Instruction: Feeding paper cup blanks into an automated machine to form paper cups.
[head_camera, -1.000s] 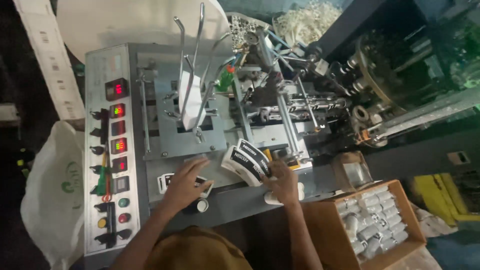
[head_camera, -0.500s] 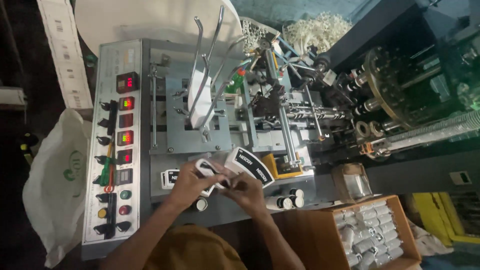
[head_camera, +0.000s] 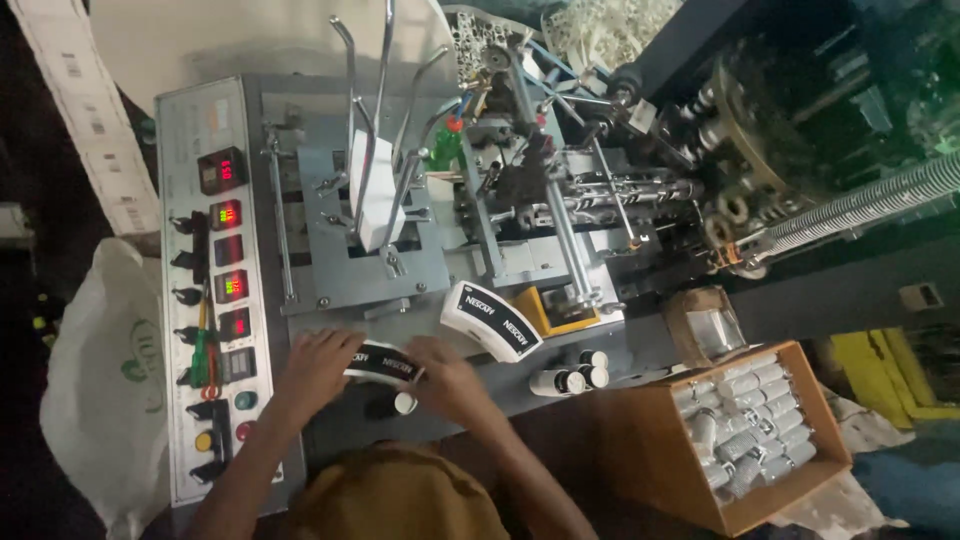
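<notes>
1. Head view looks straight down on a grey packing machine (head_camera: 420, 250), with the person's arms coming up from 6 o'clock.
2. Left hand (head_camera: 318, 368) and right hand (head_camera: 447, 378) are close together at about 7 o'clock of the frame, both clamped on a small stack of flat black-and-white cartons (head_camera: 385, 364) held between them on the counter (head_camera: 500, 390).
3. A small white-capped bottle (head_camera: 400, 403) lies just below the cartons, between the two wrists.
4. At 2 o'clock from the right hand, a larger fanned stack of white cartons (head_camera: 490, 320) rests tilted against the machine, beside a yellow part (head_camera: 548, 312).
5. Three more little bottles (head_camera: 572, 374) lie on the counter at 3 o'clock from the hands.
6. A control panel (head_camera: 215, 280) with red displays and switches runs along the machine at 9 o'clock.
7. At 4 o'clock sits a cardboard box (head_camera: 650, 450) filled with white bottles.
8. A white plastic bag (head_camera: 100, 390) hangs at far 9 o'clock.
</notes>
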